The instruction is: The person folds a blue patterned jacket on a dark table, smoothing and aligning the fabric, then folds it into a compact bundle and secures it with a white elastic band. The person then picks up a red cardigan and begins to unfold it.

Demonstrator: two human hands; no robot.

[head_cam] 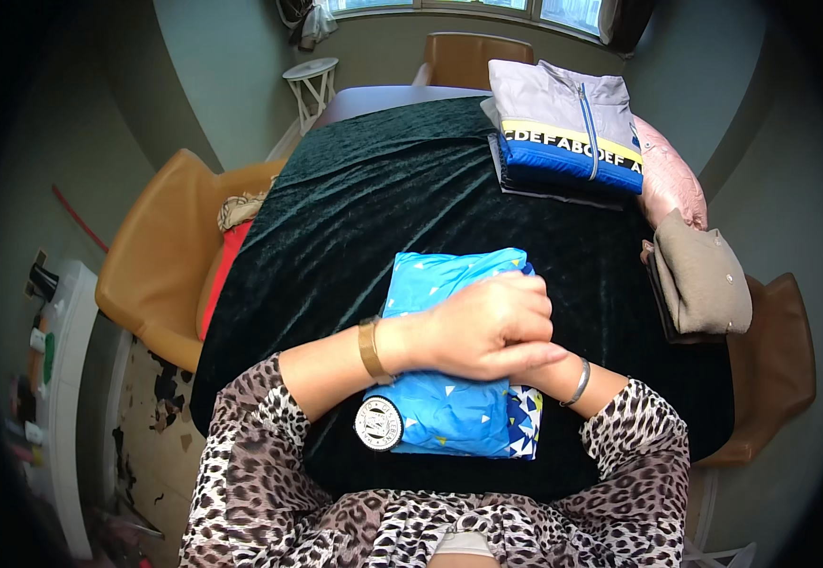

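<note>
A folded blue garment point(454, 412) lies on the dark green velvet cloth in front of me. Small white and yellow triangles dot its fabric, and a patterned white-and-navy part point(525, 426) shows along its right edge. At its lower left corner is a round black-and-white patch point(378, 424) bearing writing. My left hand point(497, 326) reaches across the garment with curled fingers, its thumb over my right wrist. Most of my right hand point(541, 373) is hidden beneath it, on or just above the garment. I cannot tell whether either hand grips fabric.
The green velvet cloth point(340, 234) covers the table. Toward the far right sit a folded grey-and-blue zip jacket point(568, 135), a pink padded garment point(671, 177) and a folded beige garment point(703, 277). Tan chairs point(156, 248) surround the table; one at left holds red fabric point(230, 263).
</note>
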